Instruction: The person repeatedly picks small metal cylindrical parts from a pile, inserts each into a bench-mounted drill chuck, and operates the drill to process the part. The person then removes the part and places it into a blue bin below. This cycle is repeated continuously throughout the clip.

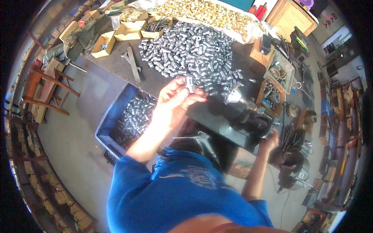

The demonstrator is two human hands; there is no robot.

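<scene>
My left hand [173, 101] pinches a short silvery metal fitting [190, 84] between thumb and fingers, holding it up over the near edge of the dark workbench. Behind it spreads a large heap of similar metal fittings [194, 48]. To the right of that hand is a shiny chuck [234, 96] on a small dark bench machine [252, 123]. My right hand [270, 140] is closed at the machine's right side, by a part that I cannot make out. Below my left forearm, a blue crate [104, 126] holds many more fittings.
Cardboard trays [128, 30] and a wrench [126, 58] beside a flat metal bar [133, 64] lie at the bench's left. Brass-coloured parts [202, 13] fill the back. Boxes of small parts [272, 93] stand at right. A wooden stool [50, 87] is on the floor at left.
</scene>
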